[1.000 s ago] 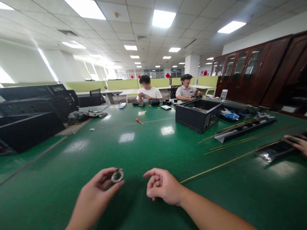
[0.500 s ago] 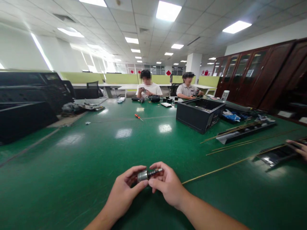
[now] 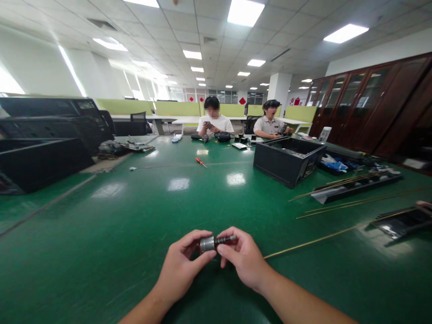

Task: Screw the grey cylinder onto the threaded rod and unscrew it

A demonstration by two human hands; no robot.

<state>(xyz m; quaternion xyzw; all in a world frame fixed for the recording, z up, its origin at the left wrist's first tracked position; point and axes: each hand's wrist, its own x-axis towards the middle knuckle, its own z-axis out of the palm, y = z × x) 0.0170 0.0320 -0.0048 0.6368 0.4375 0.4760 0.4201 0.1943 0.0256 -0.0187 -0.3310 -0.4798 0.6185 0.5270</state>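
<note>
A small metal cylinder with a stepped shaft (image 3: 207, 243) is held between my two hands over the green table. My left hand (image 3: 184, 261) grips its wide silver end between thumb and fingers. At the narrow dark end, my right hand (image 3: 245, 256) pinches the ridged shaft, whose bright tip points right between the fingers. The part lies roughly level. My fingers hide some of its underside and of the shaft.
An orange screwdriver (image 3: 201, 163) lies mid-table. A black computer case (image 3: 273, 166) stands at right, near thin yellow rods (image 3: 310, 243) and dark metal trays (image 3: 357, 186). Larger black cases (image 3: 43, 157) sit at left. Two people (image 3: 216, 123) sit opposite; part of another person's hand shows far right.
My view has turned slightly left, so the scene sits further right. Both hands keep hold of the metal part. The other person's hand at the right edge shows less.
</note>
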